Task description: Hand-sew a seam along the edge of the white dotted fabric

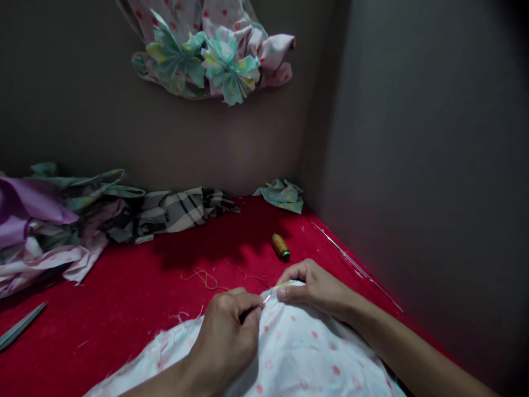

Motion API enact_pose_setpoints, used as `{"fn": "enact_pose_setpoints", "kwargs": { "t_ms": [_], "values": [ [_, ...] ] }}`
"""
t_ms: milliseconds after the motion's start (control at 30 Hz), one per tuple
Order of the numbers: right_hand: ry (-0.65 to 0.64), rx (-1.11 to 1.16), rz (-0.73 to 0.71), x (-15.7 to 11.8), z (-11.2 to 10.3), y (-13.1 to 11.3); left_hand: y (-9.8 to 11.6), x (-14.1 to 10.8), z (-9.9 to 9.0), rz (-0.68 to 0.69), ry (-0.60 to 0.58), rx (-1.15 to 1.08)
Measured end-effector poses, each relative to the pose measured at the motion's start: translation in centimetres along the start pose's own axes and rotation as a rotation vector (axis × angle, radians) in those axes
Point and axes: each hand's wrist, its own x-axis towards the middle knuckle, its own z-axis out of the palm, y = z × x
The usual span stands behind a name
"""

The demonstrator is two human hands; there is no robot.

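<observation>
White fabric with pink-red dots (314, 342) lies bunched in front of me, its left edge frayed. My left hand (229, 328) is closed in a pinch at the cloth's upper edge. A thin, shiny sewing needle (266, 299) shows at its fingertips, against the fabric; part of it is hidden. On the other side, my right hand (308, 289) grips the same upper edge between thumb and fingers, where a yellowish strip shows. Loose orange thread (204, 277) curls on the red surface just beyond my left hand.
A gold thread spool (280, 246) lies beyond my right hand on the red cloth (136, 292). Scissors (22, 326) rest at the left. Fabric scraps (177, 212) line the back wall. Dotted fabric with flower shapes (231, 63) hangs above. A thin rod (355, 264) lies along the right wall.
</observation>
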Motion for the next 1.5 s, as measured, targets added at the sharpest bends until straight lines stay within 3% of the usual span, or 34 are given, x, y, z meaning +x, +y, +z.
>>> {"fn": "enact_pose_setpoints", "kwargs": {
  "t_ms": [633,767,1033,1167,1300,1367,1500],
  "values": [
    [0.033,0.120,0.045,0.0,0.6,0.0,-1.0,0.5,0.0,-0.062,0.037,-0.262],
    [-0.010,0.206,0.074,-0.1,1.2,-0.1,-0.6,0.7,-0.1,-0.051,0.032,-0.308],
    [0.021,0.247,0.070,0.1,1.6,-0.2,-0.7,1.6,0.7,-0.185,0.111,-0.436],
    [0.028,0.236,0.015,0.3,1.7,0.1,-0.2,1.5,0.1,0.009,0.230,-0.227],
    [0.032,0.218,0.000,0.2,1.9,0.1,0.6,1.5,0.0,0.238,0.166,-0.094],
    [0.028,0.224,0.011,0.1,1.9,0.1,0.8,1.5,0.0,0.280,0.152,-0.079],
    [0.018,0.227,0.005,0.1,1.8,0.1,1.2,1.4,-0.6,0.257,0.270,-0.174]
  ]
}}
